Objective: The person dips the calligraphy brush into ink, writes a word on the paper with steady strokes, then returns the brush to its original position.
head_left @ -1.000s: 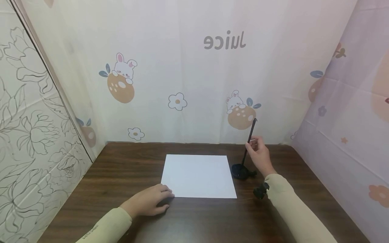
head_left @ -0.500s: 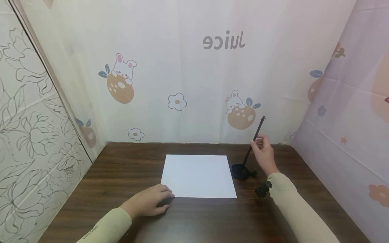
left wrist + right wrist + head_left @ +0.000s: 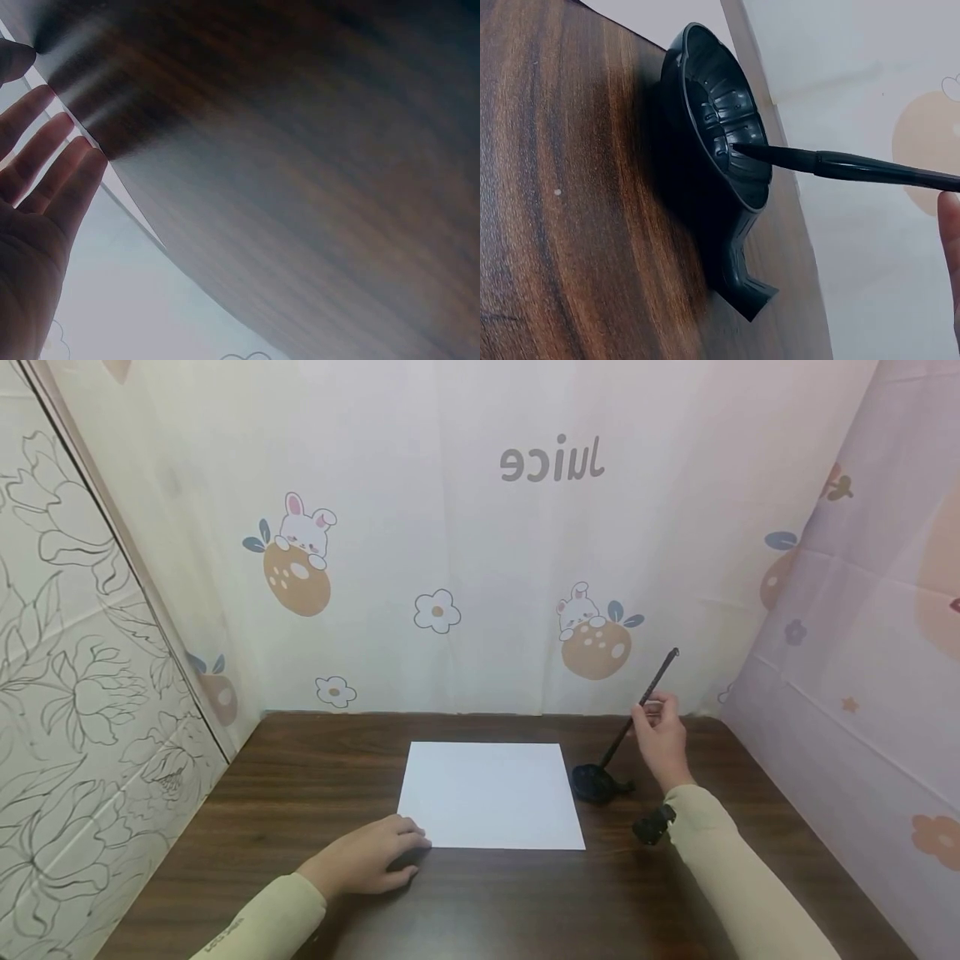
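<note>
My right hand (image 3: 662, 737) pinches a dark ink brush (image 3: 637, 710) partway up its handle, and the brush leans to the right. Its dark tip sits inside a black fluted ink dish (image 3: 676, 142), which has a bent stub handle on one side. A fingertip of that hand shows at the edge of the right wrist view. A white sheet of paper (image 3: 491, 795) lies flat, just left of the dish. At its lower left corner my left hand (image 3: 367, 856) rests with fingers spread, fingertips on the paper's edge; it holds nothing.
The dark wood-grain table (image 3: 480, 902) carries the paper and dish. A printed curtain (image 3: 495, 568) with bunnies and flowers stands behind it, with fabric walls on both sides. A black wrist camera (image 3: 652, 824) hangs by the right sleeve.
The top of the brush has swung right, tilting it further, and my right hand has moved right with it. The dish, paper and left hand stay where they were.
</note>
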Demonstrator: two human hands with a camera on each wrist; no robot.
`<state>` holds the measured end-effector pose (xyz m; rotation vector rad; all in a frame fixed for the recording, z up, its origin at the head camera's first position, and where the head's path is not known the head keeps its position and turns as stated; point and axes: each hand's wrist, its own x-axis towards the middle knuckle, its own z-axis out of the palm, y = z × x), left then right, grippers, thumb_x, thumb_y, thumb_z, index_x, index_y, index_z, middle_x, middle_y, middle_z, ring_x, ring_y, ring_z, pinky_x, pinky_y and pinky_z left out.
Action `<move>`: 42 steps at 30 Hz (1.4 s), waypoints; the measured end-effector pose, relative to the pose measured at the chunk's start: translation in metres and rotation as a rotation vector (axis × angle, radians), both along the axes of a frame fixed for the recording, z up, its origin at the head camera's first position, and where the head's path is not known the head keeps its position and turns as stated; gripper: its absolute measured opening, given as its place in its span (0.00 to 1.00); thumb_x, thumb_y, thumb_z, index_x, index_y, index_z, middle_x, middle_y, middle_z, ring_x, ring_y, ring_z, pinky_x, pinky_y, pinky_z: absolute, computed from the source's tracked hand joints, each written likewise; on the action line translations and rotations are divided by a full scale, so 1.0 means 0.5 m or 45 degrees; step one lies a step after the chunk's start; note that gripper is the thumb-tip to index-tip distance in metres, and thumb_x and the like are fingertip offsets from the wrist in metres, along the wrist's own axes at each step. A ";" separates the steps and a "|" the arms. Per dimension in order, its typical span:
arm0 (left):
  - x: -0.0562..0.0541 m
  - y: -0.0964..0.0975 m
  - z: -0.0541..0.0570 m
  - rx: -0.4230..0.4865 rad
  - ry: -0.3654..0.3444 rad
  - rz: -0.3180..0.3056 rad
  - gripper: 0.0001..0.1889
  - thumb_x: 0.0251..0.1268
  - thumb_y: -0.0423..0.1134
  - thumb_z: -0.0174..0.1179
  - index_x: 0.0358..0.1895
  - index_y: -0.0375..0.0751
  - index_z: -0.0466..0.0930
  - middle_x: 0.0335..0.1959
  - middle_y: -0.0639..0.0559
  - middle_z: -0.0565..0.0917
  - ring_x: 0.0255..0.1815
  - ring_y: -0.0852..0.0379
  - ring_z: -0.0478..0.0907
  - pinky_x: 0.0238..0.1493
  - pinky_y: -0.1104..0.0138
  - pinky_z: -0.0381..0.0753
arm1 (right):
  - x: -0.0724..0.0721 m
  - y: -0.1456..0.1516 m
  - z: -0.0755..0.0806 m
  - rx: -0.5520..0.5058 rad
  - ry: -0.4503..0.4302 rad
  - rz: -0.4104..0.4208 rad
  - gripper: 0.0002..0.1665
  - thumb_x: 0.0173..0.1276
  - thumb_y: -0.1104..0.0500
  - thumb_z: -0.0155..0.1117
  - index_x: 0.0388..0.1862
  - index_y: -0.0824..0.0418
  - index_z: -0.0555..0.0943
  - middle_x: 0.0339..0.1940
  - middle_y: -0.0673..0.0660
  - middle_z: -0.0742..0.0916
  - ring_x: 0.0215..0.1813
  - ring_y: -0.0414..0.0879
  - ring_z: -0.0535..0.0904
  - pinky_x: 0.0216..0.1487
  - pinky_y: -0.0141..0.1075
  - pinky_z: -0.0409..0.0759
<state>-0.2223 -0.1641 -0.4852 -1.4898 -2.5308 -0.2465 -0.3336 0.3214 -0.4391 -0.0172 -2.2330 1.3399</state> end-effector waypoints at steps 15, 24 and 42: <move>-0.002 0.000 0.000 -0.006 0.012 -0.001 0.17 0.64 0.42 0.65 0.54 0.41 0.83 0.48 0.52 0.81 0.51 0.58 0.78 0.55 0.64 0.78 | 0.002 0.022 -0.003 -0.118 -0.086 -0.088 0.26 0.79 0.51 0.52 0.67 0.63 0.61 0.51 0.62 0.78 0.31 0.36 0.79 0.33 0.27 0.80; -0.001 0.001 -0.003 -0.010 -0.009 0.010 0.17 0.65 0.43 0.65 0.54 0.41 0.83 0.48 0.52 0.81 0.51 0.58 0.78 0.56 0.64 0.78 | 0.002 0.031 -0.008 -0.191 -0.082 -0.107 0.27 0.78 0.52 0.53 0.68 0.64 0.60 0.51 0.61 0.78 0.31 0.37 0.81 0.33 0.26 0.81; -0.001 0.002 0.001 -0.011 -0.009 0.017 0.17 0.65 0.42 0.65 0.54 0.41 0.83 0.49 0.53 0.81 0.51 0.58 0.78 0.56 0.64 0.78 | -0.001 0.037 -0.006 -0.206 -0.061 -0.137 0.27 0.78 0.51 0.52 0.68 0.61 0.60 0.49 0.55 0.76 0.34 0.39 0.80 0.34 0.26 0.81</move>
